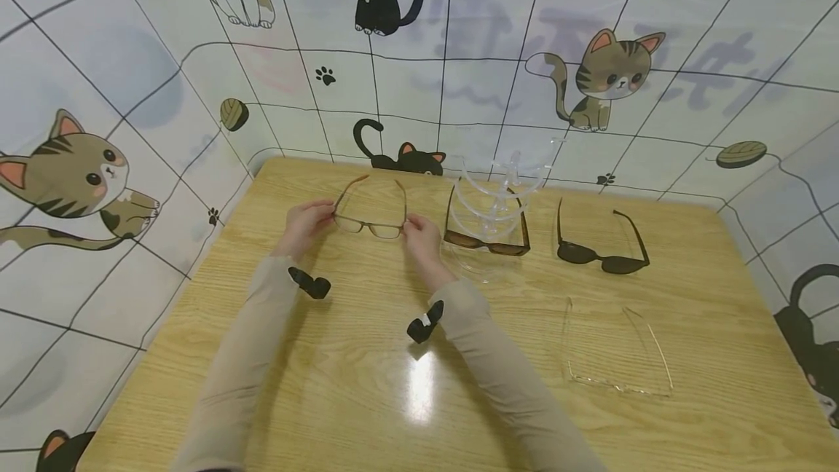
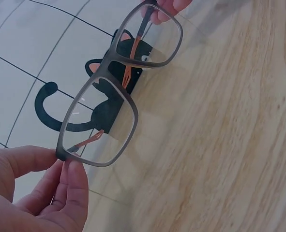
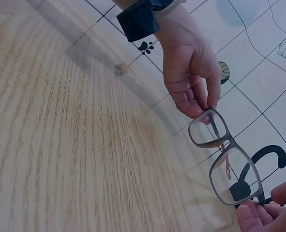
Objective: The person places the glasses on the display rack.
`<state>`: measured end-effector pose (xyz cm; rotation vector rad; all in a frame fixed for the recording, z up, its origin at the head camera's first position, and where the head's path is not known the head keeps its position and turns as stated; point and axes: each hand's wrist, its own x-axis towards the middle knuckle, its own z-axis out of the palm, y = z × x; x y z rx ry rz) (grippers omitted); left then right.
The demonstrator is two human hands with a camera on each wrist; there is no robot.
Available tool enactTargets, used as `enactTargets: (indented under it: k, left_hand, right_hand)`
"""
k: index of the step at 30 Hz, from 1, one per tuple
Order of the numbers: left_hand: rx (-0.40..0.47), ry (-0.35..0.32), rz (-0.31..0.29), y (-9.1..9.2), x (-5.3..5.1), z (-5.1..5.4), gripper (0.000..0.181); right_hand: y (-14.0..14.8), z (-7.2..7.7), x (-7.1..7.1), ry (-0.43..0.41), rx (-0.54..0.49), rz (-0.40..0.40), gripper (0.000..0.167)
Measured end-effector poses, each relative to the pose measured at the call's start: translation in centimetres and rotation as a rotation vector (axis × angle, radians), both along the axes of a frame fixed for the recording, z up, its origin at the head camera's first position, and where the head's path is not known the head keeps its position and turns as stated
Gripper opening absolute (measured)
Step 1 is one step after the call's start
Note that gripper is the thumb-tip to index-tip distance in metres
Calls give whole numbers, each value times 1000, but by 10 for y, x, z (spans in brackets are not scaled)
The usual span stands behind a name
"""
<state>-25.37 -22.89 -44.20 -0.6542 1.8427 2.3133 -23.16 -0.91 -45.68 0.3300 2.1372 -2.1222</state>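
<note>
A pair of eyeglasses (image 1: 370, 225) with a grey-brown frame, clear lenses and orange-brown temple tips is held above the back left of the table, its temples unfolded and pointing away. My left hand (image 1: 306, 226) pinches the left hinge corner between thumb and fingers. At the opposite corner, my right hand (image 1: 424, 242) pinches the frame the same way. The left wrist view shows the eyeglasses (image 2: 112, 65) close up, with the left thumb (image 2: 34, 161) against the corner. Both hands also appear around the frame in the right wrist view.
Right of my right hand stands a clear tiered display stand (image 1: 490, 228), overlapping brown sunglasses (image 1: 486, 245). Black sunglasses (image 1: 603, 261) lie farther right. Thin clear-lensed glasses (image 1: 619, 387) rest nearer on the wooden table (image 1: 354, 384). Cat-patterned walls (image 1: 406, 93) border the table's back and sides.
</note>
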Motion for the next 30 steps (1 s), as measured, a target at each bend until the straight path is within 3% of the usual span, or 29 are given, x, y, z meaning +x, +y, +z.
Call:
enactTargets:
  k: [4, 11, 20, 30]
  left_hand:
    - [58, 12, -18, -3, 11, 10, 39]
    - [141, 24, -13, -9, 29, 19, 13]
    - [189, 114, -51, -15, 52, 22, 17]
    - [204, 151, -85, -12, 80, 33, 21]
  right_hand:
    - [2, 5, 5, 18, -56, -3, 31]
    - [4, 14, 14, 60, -120, 22, 29]
    - [9, 30, 31, 131, -109, 91, 29]
    - [19, 38, 50, 243, -108, 173, 31]
